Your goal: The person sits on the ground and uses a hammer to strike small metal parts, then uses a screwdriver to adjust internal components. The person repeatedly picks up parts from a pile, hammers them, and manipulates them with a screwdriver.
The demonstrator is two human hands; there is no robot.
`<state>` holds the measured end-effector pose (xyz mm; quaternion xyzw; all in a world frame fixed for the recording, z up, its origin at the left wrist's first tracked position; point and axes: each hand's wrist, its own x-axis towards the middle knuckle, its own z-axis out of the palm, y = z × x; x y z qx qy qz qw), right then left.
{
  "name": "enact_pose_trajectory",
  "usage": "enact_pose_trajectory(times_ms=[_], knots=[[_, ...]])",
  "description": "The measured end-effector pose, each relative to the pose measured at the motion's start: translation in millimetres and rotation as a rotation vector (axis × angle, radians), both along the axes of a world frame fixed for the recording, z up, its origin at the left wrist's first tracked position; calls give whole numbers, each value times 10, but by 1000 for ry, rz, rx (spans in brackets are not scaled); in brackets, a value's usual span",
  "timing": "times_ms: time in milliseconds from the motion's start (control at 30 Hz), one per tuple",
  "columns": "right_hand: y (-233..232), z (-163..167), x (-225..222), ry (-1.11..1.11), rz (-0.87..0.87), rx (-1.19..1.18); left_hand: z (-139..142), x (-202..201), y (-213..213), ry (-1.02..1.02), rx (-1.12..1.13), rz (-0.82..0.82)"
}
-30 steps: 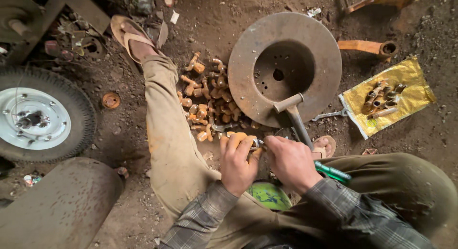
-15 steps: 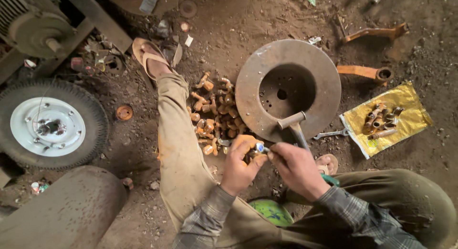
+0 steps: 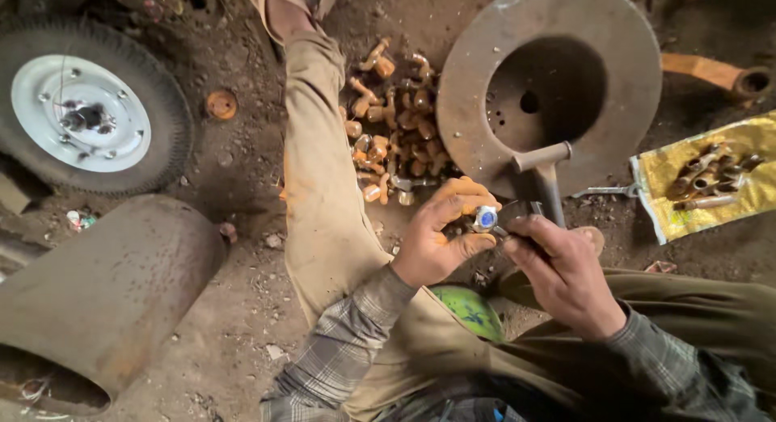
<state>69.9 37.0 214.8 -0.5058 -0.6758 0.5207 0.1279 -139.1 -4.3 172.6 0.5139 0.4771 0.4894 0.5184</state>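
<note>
On the dirt floor, above the sitter's lap: left hand [image 3: 440, 240], fingers curled, pinching a small round metal fitting [image 3: 485, 218] with a bluish face. Right hand [image 3: 566, 272] closes on a dark tool, possibly pliers, touching the fitting. Behind: rusty steel disc [image 3: 485, 74] with a central well, hammer [image 3: 543, 175] leaning on it; heap of orange-brown pipe fittings [image 3: 392, 127]; yellow sheet [image 3: 744, 143]; tyred wheel [image 3: 85, 115].

Yellow flat bag [image 3: 752, 187] — on ground, far right.

Dim, even daylight; soft shadows; slight motion blur; wide-angle bending at edges; no glare.
</note>
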Motion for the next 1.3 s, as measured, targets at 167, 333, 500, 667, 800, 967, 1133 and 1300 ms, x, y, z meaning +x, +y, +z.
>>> enact_pose_trajectory(times_ms=[167, 333, 500, 667, 800, 967, 1133, 1300], knots=[[33, -5, -12, -53, 43, 135, 7, -18, 44, 158, 115, -10], [41, -5, -27, -99, 51, 198, 18, -30, 62, 320, 213, 15], [51, 8, -21, -118, 2, 255, 60, -30, 43, 436, 261, -26], [70, 44, -29, -103, 40, 318, 79, -38, 69, 431, 217, -13], [58, 50, -75, -133, 91, 275, 76, -28, 52, 505, 187, -12], [16, 4, -87, -241, 131, 321, 80, 37, -18, 638, 184, -22], [27, -130, -23, -141, 164, 208, 76, 24, -42, 560, 104, -42], [54, -233, 20, -37, 96, -16, 64, -34, -54, 500, 80, -40]])
